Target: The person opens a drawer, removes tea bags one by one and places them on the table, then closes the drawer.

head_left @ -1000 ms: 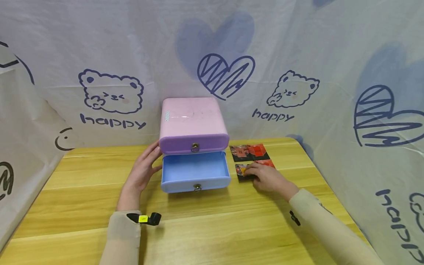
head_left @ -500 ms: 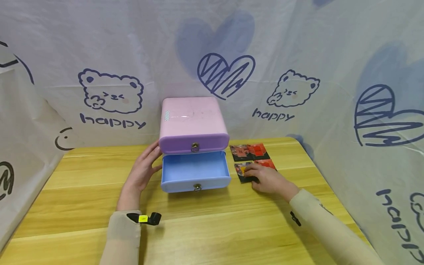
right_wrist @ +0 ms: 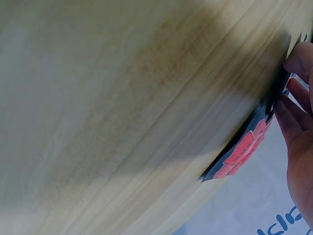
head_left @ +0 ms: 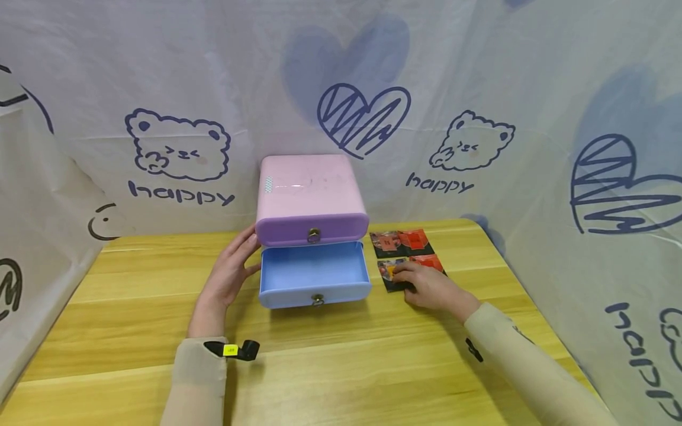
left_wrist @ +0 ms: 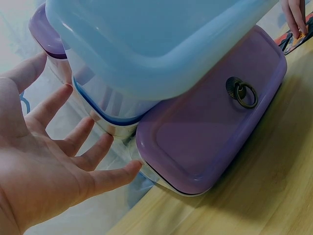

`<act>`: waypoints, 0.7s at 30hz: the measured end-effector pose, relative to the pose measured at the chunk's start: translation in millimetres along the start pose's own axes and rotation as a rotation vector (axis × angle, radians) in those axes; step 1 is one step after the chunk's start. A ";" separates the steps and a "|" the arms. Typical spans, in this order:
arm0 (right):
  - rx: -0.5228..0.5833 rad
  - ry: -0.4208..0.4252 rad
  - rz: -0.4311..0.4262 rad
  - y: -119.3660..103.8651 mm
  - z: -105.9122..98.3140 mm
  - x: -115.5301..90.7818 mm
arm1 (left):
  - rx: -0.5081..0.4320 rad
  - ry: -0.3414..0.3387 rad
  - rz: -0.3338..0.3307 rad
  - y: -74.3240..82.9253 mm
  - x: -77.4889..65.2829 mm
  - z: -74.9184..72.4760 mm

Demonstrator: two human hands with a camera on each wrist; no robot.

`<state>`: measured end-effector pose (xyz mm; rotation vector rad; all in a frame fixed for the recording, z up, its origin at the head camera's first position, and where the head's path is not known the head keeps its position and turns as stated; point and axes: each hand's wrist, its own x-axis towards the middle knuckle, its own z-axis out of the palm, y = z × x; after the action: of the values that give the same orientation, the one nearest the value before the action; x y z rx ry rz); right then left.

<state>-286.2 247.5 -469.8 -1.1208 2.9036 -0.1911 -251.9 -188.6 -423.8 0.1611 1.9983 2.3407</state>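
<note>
A small drawer cabinet (head_left: 311, 186) with a pink top stands at the back of the table. Its blue drawer (head_left: 314, 269) is pulled out, with nothing seen inside. Beneath it, the left wrist view shows a purple drawer front (left_wrist: 210, 117) with a brass ring pull. My left hand (head_left: 230, 269) rests at the cabinet's left side, fingers spread. To the right lie flat black-and-red printed packets in two rows. My right hand (head_left: 430, 288) pinches the near packet (head_left: 391, 275) between thumb and fingers, covering part of it. Just behind is the far packet (head_left: 402, 244).
The wooden table (head_left: 330, 367) has its right edge just beyond the packets. A white printed cloth (head_left: 240, 71) hangs close behind the cabinet and along both sides. The open drawer juts forward between my hands.
The near packet has turned and shifted slightly under my right hand, which moved a little to the left. My left hand and the cabinet have stayed in place.
</note>
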 end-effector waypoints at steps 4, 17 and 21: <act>0.000 0.000 0.004 0.0 0.2 0.5 | 0.002 0.003 0.000 0.0 -0.1 -0.1; -0.002 -0.002 0.015 2.7 2.2 0.8 | 0.000 0.010 -0.009 -0.5 0.6 -0.3; 0.000 0.003 0.017 3.8 2.9 0.8 | 0.003 0.003 -0.003 0.0 1.1 -0.7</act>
<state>-289.2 249.4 -473.1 -1.0966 2.9144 -0.1924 -253.0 -189.1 -423.9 0.1549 2.0022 2.3374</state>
